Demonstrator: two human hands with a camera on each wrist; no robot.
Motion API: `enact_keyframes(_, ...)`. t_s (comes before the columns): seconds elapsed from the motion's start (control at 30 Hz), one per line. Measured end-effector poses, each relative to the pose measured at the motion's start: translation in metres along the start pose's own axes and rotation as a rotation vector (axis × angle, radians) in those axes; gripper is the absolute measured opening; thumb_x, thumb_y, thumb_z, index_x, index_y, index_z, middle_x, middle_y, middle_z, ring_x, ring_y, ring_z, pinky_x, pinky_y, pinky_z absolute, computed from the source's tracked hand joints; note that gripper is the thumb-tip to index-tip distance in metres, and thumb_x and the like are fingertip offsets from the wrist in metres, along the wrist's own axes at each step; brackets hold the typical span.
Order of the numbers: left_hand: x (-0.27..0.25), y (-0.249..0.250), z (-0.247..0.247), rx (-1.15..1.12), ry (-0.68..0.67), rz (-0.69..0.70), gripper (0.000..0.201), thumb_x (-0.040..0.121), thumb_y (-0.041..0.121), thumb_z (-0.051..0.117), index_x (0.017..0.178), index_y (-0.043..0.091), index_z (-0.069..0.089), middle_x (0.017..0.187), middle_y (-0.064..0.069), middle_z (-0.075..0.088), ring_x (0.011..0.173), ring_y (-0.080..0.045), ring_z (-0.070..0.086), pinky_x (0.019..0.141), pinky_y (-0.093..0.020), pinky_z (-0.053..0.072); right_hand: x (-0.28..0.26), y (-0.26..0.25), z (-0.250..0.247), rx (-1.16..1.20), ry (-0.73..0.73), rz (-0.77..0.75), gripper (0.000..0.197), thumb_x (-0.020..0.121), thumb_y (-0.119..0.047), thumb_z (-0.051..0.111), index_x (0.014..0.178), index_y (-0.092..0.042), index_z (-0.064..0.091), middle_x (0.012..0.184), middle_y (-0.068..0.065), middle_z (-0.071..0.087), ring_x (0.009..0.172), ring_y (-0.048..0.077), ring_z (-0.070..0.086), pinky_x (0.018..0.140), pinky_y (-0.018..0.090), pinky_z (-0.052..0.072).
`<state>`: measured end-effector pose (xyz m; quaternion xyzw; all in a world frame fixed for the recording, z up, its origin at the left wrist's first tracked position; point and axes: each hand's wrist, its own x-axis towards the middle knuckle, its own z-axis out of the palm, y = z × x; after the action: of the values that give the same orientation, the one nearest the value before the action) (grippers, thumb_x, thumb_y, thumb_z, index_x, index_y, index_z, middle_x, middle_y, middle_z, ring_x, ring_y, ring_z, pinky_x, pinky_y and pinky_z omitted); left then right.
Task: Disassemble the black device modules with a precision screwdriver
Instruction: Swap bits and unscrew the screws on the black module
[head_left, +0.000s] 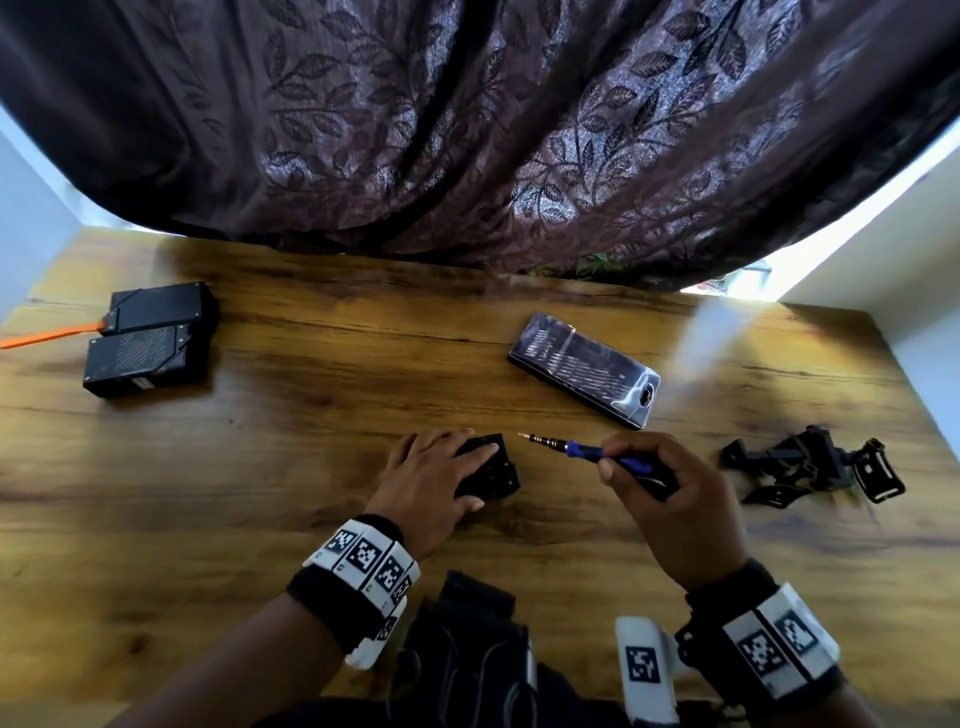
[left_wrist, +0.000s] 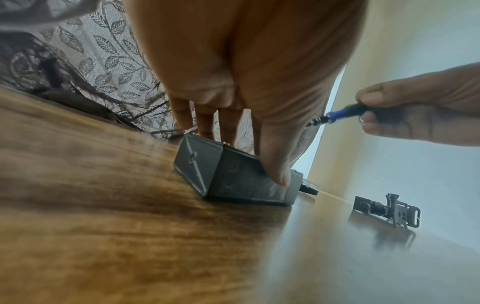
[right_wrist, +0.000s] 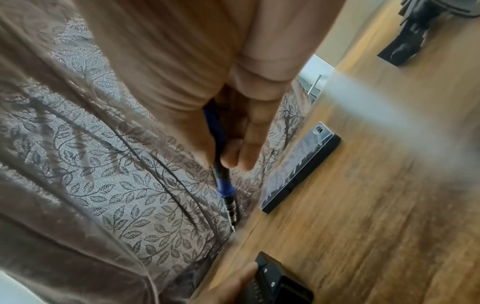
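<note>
A small black device module (head_left: 493, 470) (left_wrist: 233, 179) (right_wrist: 280, 281) lies on the wooden table (head_left: 260, 467) in front of me. My left hand (head_left: 441, 478) (left_wrist: 246, 131) holds it down, fingers across its top and thumb against its near side. My right hand (head_left: 660, 483) (right_wrist: 233, 144) grips a precision screwdriver (head_left: 587, 449) (left_wrist: 337, 115) (right_wrist: 222, 181) with a blue and black handle. Its bit points left toward the module, in the air a short way from it. Two larger black modules (head_left: 150, 340) sit together at the far left.
A clear-lidded case of screwdriver bits (head_left: 584, 369) (right_wrist: 301, 170) lies beyond my right hand. Black mount parts (head_left: 815, 467) (left_wrist: 387, 211) lie at the right. An orange tool (head_left: 52, 335) sticks out from the far-left modules. A dark leaf-patterned curtain (head_left: 467, 130) hangs along the far edge.
</note>
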<state>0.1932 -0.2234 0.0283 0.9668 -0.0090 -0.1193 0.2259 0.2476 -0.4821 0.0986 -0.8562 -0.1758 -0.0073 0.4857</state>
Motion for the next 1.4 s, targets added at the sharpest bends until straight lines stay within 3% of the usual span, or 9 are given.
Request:
enact_keyframes(0.1,-0.001,0.0,0.0,0.013,-0.007,0.002,0.064,0.1,0.043,0.057,0.156,0.045,0.028,0.166,0.009,0.021,0.152,-0.016,0.009,0.123,-0.044,0.001,0.001,-0.001,0.005,0.031,-0.009,0.016,0.029,0.085,-0.008,0.078,0.108,-0.021,0.065,0.099,-0.008,0.074,0.091,0.011,0.072,0.079,0.019,0.056)
enact_keyframes(0.4,-0.003,0.002,0.006,0.11,-0.018,-0.033,0.055,0.105,0.041,0.046,0.151,0.059,0.023,0.168,0.01,0.01,0.149,-0.02,0.01,0.115,-0.055,0.008,0.003,0.002,0.019,-0.058,-0.046,-0.059,0.025,0.086,-0.002,0.075,0.101,-0.019,0.063,0.096,-0.009,0.071,0.092,0.005,0.069,0.078,0.011,0.052)
enact_keyframes(1.4,-0.003,0.003,0.009,0.244,-0.024,-0.022,0.06,0.105,0.038,0.042,0.152,0.058,0.01,0.168,0.002,0.008,0.147,-0.026,0.014,0.108,-0.057,0.011,0.007,0.0,0.023,-0.16,-0.094,-0.092,0.021,0.089,-0.012,0.073,0.102,-0.023,0.061,0.097,-0.012,0.07,0.09,0.005,0.069,0.078,0.025,0.058)
